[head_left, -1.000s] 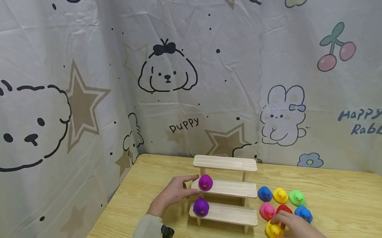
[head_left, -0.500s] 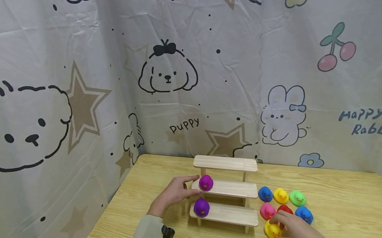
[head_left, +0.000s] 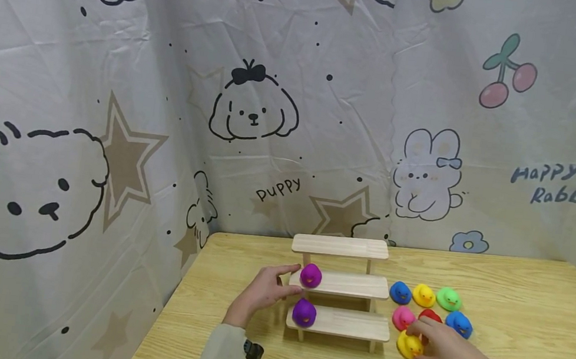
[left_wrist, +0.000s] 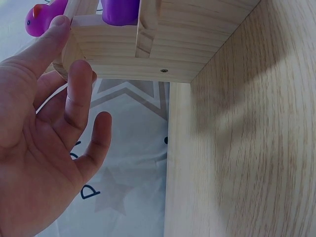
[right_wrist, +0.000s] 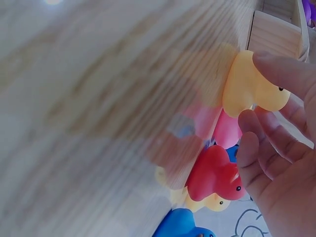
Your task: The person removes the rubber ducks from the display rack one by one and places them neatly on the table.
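At the left end of the three-step wooden stand (head_left: 345, 283) my left hand (head_left: 266, 288) grips the middle step, thumb at its front and index finger toward its back. One purple rubber duck (head_left: 311, 276) sits on that step by my fingertips. Another purple duck (head_left: 304, 313) stands on the bottom step. My right hand (head_left: 452, 347) holds a yellow rubber duck (head_left: 409, 346) between thumb and fingers, low over the table, right of the stand. In the right wrist view the thumb lies against the yellow duck (right_wrist: 247, 84), with fingers at its other side.
Behind my right hand sit a pink duck (head_left: 403, 318), a partly hidden red duck (head_left: 429, 316) and a blue duck (head_left: 459, 324). Farther back are another blue duck (head_left: 400, 293), another yellow duck (head_left: 423, 295) and a green duck (head_left: 448, 298). A printed curtain (head_left: 348, 121) hangs behind the table.
My right hand has shifted slightly left with the yellow duck. The left hand and the stand have stayed in place.
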Available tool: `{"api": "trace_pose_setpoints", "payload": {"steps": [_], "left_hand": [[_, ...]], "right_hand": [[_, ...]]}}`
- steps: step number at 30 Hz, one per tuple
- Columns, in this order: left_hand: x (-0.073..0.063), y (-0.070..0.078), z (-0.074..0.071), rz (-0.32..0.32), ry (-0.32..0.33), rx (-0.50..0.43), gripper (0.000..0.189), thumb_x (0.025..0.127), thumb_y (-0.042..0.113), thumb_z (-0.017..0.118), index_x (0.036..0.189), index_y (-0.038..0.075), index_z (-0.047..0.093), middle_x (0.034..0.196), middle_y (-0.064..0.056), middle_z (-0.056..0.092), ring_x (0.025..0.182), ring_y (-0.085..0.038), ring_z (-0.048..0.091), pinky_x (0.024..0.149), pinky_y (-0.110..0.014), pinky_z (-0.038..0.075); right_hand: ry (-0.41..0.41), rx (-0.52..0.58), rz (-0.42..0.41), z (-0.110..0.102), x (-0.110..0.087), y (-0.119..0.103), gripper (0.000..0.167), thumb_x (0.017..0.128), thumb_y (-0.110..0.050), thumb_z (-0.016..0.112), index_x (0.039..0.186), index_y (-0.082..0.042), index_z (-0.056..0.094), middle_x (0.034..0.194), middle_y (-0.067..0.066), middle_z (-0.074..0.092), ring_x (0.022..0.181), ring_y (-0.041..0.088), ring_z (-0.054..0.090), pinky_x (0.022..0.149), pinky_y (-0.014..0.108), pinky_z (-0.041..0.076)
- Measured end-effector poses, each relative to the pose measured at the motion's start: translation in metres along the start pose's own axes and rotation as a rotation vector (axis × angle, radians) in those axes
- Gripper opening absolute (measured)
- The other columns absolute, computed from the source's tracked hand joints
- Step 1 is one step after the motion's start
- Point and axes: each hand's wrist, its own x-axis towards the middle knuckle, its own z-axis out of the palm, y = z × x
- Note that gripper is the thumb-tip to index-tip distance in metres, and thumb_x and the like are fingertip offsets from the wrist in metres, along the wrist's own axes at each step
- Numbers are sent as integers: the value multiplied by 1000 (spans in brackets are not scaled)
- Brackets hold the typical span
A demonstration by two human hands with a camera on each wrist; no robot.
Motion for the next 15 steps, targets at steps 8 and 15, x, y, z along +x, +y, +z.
{"api": "trace_pose_setpoints", "payload": {"steps": [8, 15], "left_hand": [[0, 1, -1, 7, 0, -4, 58, 85, 34, 71, 136, 14, 53, 87, -4, 64, 58, -15, 56, 48, -26, 44], [1, -1, 0, 13, 6, 1, 58, 84, 34, 72, 136, 14, 53, 87, -4, 64, 56, -14, 56, 48, -26, 43]], "right_hand": [[-15, 7, 15, 1, 1, -1, 34, 73, -23, 82, 100, -19, 62, 88, -17, 52, 73, 4, 48, 62, 23, 46], [26, -83, -27, -5, 0, -5, 39, 69, -25, 84, 101, -19, 63, 91, -14, 52, 76, 6, 51, 64, 25, 48]]}}
